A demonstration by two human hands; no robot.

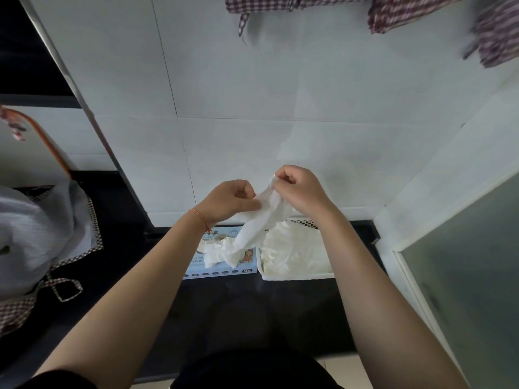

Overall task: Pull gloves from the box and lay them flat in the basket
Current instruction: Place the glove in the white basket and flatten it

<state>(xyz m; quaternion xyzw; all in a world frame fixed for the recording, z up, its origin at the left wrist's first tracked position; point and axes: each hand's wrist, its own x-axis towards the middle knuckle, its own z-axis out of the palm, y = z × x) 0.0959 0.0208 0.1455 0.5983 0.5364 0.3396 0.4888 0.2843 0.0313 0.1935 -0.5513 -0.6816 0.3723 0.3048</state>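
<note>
Glove hangs pinched between left hand and right hand.

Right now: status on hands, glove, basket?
Left hand and right hand both pinch thin white glove, lifted, tail trailing to light-blue cardboard glove box. White plastic basket already holds gloves. Nothing in the way.

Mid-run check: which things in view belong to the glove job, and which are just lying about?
Job:
- glove, pinched by left hand and right hand
- glove box, gloves spilling from its opening
- white basket, already holding gloves

Lying about:
- grey cloth with checked trim at left
- checked fabric hanging on the wall above
</note>
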